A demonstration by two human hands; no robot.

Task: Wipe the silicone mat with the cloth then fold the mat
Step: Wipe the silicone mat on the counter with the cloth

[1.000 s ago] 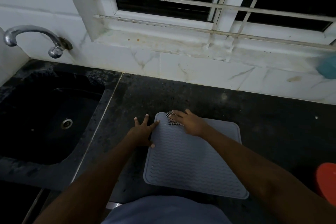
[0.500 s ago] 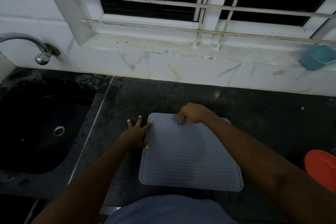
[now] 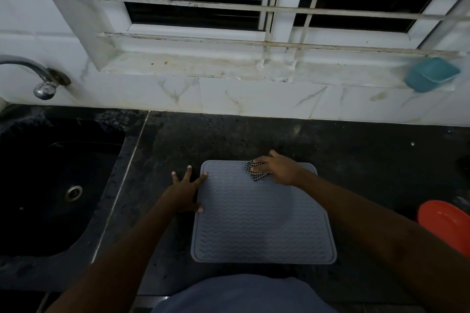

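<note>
Head view: my right hand (image 3: 281, 168), clamped on the crumpled black-and-white checked cloth (image 3: 255, 172), has slid right along the flat grey ribbed silicone mat's (image 3: 262, 221) far edge; left hand (image 3: 185, 192), fingers spread, pins its left edge. Wiping continues.

A single wide-angle head-worn view looks forward and steeply down from close above the dark speckled stone counter (image 3: 229, 140), facing the white tiled wall and barred window (image 3: 279, 7), with both forearms reaching in from the bottom edge.
</note>
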